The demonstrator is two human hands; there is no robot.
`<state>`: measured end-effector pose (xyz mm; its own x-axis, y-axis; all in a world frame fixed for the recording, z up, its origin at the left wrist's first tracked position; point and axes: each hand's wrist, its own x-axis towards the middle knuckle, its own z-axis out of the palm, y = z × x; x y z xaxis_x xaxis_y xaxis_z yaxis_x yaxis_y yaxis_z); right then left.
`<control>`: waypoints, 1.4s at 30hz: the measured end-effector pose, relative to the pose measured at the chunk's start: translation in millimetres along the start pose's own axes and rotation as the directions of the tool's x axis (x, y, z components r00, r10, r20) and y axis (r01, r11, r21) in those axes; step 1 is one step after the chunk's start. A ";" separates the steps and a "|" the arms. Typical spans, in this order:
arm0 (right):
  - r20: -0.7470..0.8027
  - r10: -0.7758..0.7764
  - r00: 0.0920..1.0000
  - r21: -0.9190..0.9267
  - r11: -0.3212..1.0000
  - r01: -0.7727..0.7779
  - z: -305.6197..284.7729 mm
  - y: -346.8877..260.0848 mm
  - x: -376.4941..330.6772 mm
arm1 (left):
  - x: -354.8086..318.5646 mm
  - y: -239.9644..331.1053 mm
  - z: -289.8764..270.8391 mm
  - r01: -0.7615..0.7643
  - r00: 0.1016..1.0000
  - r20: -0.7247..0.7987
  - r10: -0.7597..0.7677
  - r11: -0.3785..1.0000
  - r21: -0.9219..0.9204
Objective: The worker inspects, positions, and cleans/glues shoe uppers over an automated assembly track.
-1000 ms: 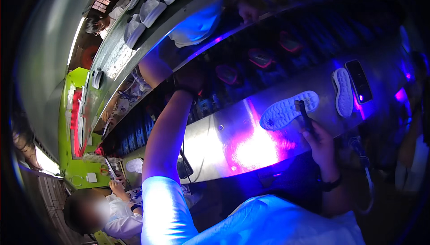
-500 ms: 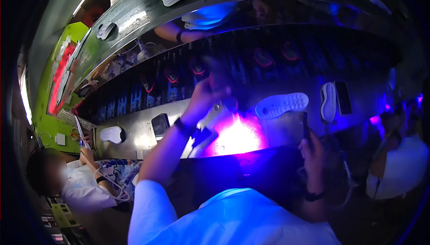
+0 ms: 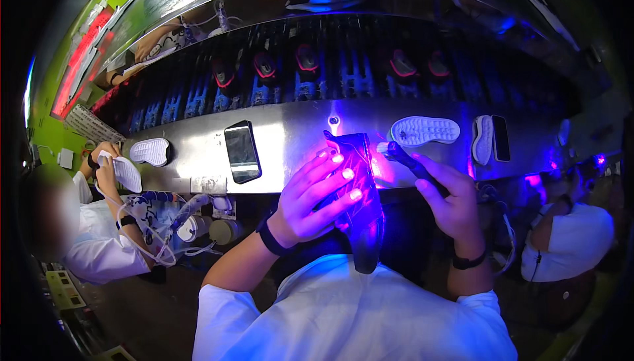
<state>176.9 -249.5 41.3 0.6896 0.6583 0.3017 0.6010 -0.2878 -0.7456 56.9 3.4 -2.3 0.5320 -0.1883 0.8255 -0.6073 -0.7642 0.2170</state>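
We're mid-inspection: left hand (image 3: 310, 199) clamped round dark shoe (image 3: 360, 196), right hand (image 3: 449, 196) closed on UV torch (image 3: 403, 158) just beside toe. Next probably: turn shoe, sweep light slowly.

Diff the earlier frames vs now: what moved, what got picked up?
The left hand, earlier reaching up to the rack empty, has come back down and now grips a dark shoe over the metal shelf. The right hand has kept the small UV torch, now aimed at the shoe. The white sole and phone lie unmoved.
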 end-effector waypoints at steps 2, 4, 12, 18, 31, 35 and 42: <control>-0.007 -0.008 1.000 -0.014 1.000 0.008 1.8 -6.4 4.7 | -1.8 2.1 -3.5 -0.024 1.000 -0.002 0.024 0.999 0.039; -0.017 -0.014 1.000 -0.026 1.000 0.014 4.4 -10.5 7.0 | -1.4 3.4 -6.4 -0.049 0.999 0.000 0.050 0.996 0.076; 0.020 0.037 0.999 0.141 0.989 -0.039 16.7 5.7 -13.3 | 3.0 -2.6 -5.4 -0.112 0.989 0.114 0.098 0.987 0.118; 0.197 0.212 0.957 0.294 0.919 -0.264 10.3 16.1 -54.8 | 3.1 -17.6 5.6 -0.008 0.986 0.165 -0.016 0.990 0.141; 0.208 0.304 0.930 0.490 0.790 -0.368 6.2 62.6 -46.5 | 16.2 -14.2 40.0 0.192 0.964 0.167 -0.206 0.977 0.099; 0.240 0.329 0.913 0.487 0.773 -0.406 4.9 67.2 -48.1 | 14.8 -11.2 43.1 0.249 0.945 0.182 -0.271 0.959 0.136; 0.325 0.347 0.880 0.513 0.717 -0.472 1.7 63.3 -57.8 | 6.3 -4.8 45.7 0.400 0.897 0.146 -0.416 0.908 0.126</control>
<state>174.4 -304.6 -24.3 0.6844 0.7048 -0.1864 -0.1018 -0.1608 -0.9817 90.2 -22.3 -21.9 0.8166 0.0588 0.5742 -0.2638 -0.8468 0.4619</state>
